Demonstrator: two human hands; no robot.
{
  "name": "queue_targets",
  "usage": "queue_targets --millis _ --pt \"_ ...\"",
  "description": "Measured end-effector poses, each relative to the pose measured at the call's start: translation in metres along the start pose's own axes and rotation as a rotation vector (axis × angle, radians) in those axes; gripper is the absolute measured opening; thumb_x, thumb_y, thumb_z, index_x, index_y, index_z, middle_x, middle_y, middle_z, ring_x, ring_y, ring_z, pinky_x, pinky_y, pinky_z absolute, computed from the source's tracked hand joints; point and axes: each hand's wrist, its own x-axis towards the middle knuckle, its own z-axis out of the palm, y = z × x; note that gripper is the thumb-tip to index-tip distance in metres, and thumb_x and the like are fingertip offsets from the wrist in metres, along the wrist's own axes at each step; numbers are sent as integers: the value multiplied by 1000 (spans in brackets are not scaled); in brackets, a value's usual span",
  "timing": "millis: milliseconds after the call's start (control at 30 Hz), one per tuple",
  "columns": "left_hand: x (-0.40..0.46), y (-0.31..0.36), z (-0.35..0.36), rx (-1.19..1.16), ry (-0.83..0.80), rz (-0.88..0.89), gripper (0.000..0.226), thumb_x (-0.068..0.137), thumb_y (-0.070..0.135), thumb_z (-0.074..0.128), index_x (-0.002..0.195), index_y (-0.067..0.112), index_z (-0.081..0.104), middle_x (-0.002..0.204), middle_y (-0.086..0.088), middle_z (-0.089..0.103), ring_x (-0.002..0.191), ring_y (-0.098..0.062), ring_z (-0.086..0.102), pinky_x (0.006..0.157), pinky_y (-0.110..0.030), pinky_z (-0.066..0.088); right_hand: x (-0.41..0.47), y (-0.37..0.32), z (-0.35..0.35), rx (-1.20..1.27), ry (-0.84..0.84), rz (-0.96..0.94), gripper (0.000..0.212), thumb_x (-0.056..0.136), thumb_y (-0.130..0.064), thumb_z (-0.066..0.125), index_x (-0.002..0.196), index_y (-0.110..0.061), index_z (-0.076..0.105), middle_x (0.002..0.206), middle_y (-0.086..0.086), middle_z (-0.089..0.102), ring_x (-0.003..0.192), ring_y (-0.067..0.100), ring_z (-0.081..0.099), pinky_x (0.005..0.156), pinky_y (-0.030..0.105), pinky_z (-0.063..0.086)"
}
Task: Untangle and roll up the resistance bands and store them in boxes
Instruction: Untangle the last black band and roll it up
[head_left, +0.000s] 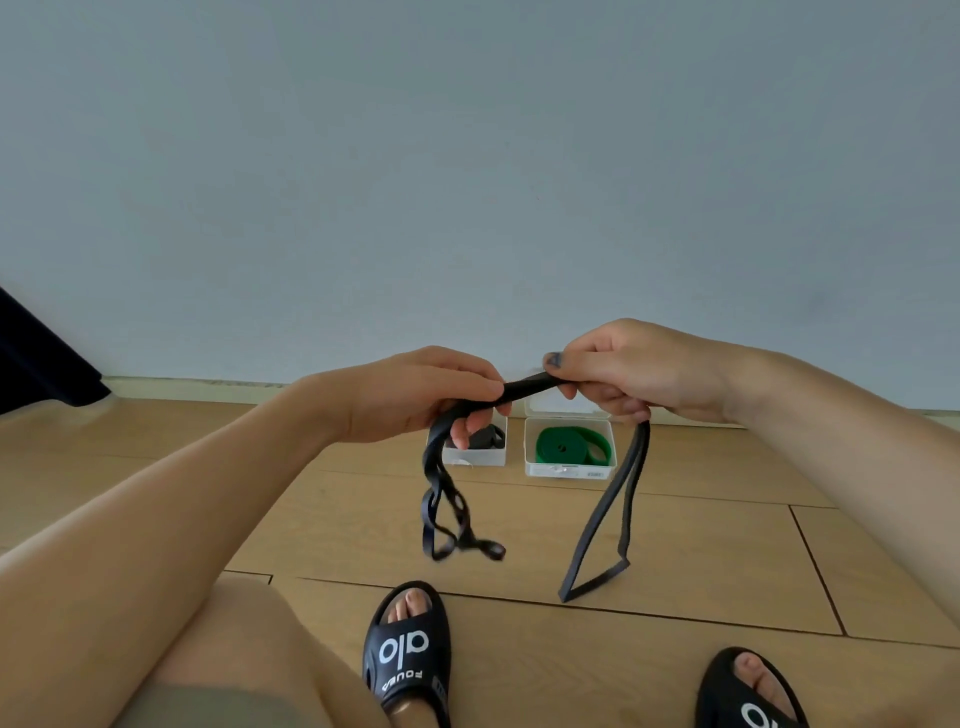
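You hold a black resistance band taut between both hands above the wooden floor. Your left hand grips it at 9 o'clock, a twisted tangle dangling below; your right hand pinches it at 3 o'clock, a long loop hanging down to the floor. Beyond, at 12 o'clock by the wall, sit 2 open clear boxes: the right box holds a rolled green band, the left box something dark.
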Motion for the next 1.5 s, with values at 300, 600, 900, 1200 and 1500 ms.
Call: queue_targets --millis 300,600,900,1200,1500 --pt "-1 6 10 252 62 30 20 103 22 60 83 19 61 57 4 56 56 -16 46 58 -18 40 -3 -1 5 -81 -1 -65 19 99 -36 66 98 -17 72 74 -4 72 50 15 49 62 32 48" --pt "3 3 10 334 166 86 9 101 28 63 105 20 64 80 6 71 69 -11 64 72 -24 52 1 3 3 -89 58 -63 24 103 -30 62 101 -9 73 58 -3 42 49 13 34 46 25 30" --pt "2 1 10 481 234 102 11 98 37 65 97 30 57 90 3 73 78 -18 71 78 -47 56 -1 5 -1 -106 -23 -11 33 101 -40 62 98 -10 75 60 -1 57 41 12 39 45 24 32" --pt "1 3 5 336 182 83 17 95 23 72 96 17 56 79 9 71 73 -9 69 69 -28 49 -4 2 -2 -72 -71 2 21 98 -26 70 115 -14 69 80 3 75 44 11 39 45 22 32" --pt "-1 0 2 264 134 53 16 97 21 69 92 19 54 67 11 53 58 -13 48 66 -33 45 -6 -2 1 -83 5 -61 25 96 -11 72 112 -15 54 101 14 76 45 13 36 46 25 32"
